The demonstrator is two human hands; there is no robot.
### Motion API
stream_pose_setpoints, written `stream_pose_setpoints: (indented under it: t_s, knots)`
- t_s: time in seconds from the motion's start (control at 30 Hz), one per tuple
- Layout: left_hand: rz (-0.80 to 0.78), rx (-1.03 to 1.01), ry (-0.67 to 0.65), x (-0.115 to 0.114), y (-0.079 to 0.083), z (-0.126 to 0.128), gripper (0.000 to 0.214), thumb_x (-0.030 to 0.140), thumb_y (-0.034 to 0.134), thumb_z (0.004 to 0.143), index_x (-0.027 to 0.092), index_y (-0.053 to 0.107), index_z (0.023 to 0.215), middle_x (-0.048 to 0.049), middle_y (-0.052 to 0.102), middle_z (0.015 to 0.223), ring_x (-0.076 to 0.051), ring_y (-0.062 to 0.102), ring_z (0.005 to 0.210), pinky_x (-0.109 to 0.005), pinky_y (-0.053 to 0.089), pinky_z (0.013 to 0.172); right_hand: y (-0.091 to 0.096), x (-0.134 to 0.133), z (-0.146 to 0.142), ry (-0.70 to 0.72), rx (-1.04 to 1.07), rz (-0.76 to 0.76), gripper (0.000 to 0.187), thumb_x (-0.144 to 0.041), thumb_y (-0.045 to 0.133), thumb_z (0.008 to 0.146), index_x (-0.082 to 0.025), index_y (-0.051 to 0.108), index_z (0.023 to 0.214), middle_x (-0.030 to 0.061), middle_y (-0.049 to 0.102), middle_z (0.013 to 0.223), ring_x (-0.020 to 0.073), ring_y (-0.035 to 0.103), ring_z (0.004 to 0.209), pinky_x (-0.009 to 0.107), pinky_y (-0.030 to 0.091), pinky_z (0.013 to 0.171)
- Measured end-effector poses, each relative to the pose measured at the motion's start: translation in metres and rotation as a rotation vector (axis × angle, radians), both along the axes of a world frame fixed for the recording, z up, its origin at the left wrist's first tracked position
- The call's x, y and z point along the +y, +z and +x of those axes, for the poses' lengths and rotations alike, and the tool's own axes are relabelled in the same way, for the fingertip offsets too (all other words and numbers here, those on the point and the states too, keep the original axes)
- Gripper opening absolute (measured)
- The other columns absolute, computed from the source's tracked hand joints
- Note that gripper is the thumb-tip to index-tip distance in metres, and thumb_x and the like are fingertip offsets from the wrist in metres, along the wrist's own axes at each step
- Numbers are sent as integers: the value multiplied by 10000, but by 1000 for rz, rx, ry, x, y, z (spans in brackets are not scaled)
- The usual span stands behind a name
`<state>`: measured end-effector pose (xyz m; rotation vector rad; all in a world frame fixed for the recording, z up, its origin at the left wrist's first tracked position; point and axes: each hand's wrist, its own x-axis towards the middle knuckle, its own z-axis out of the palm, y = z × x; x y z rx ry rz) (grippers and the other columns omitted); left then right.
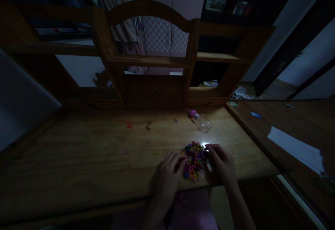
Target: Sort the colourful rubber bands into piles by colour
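A heap of small, many-coloured elastic hair bands (pixel 193 163) lies near the front edge of the wooden desk. My left hand (pixel 170 169) is at the heap's left side, thumb and forefinger closed in a pinch against it. At the right side, my right hand (pixel 222 158) also has its fingertips pinched together. What either pinch holds is too small and dark to make out. Away from the heap lie a red-orange cluster of bands (pixel 128 125), two dark bands (pixel 148 125), a yellow band (pixel 156 153), a pinkish band (pixel 124 151) and a purplish-grey band (pixel 175 121).
A clear bottle with a pink cap (pixel 202 123) lies on its side behind the heap. The wooden shelf unit (pixel 154 62) rises along the desk's back. To the right, a lower brown surface holds white paper (pixel 295 148) and a blue card (pixel 255 114). The room is dim.
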<state>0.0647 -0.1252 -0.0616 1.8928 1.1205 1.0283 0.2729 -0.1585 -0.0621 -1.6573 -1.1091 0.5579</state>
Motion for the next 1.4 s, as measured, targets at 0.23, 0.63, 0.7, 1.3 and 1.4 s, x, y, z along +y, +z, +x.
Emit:
stream_pose_setpoints:
  t_s: [0.23,0.63,0.7,1.3,1.4]
  knots:
    - [-100,-91,47,2,-2,-2,149,329,562,891,226,667,865,-9,669,880,-160,615,795,-250,475,694,29,-12,-35,100,-179,144,194,-311,553,898,-228,668,1029,58,662,1042,207,610,976,312,475,856]
    - [-202,-242,47,1,-2,-5,144,317,532,903,216,635,904,-22,665,914,-165,637,859,-254,504,765,34,-3,-69,367,-102,132,149,-241,603,874,-252,697,989,36,681,994,181,630,946,284,489,841]
    - [-250,-299,23,1,-1,-6,144,311,543,897,213,645,924,-27,671,925,-169,639,876,-255,511,773,32,-3,-71,304,-43,114,99,-271,641,850,-239,700,922,28,691,941,179,641,897,279,497,811]
    - [-250,-378,-5,-4,1,-11,86,277,635,830,203,677,830,-19,670,840,-175,636,838,-247,497,760,36,-11,-74,163,248,12,172,-324,797,675,-194,685,698,22,693,725,171,657,701,255,529,650]
    - [-344,-439,-8,-2,0,-11,117,303,650,816,187,666,825,-17,676,814,-166,641,800,-232,505,726,37,-14,-70,124,251,0,182,-338,795,670,-193,686,681,20,687,709,166,651,682,246,526,626]
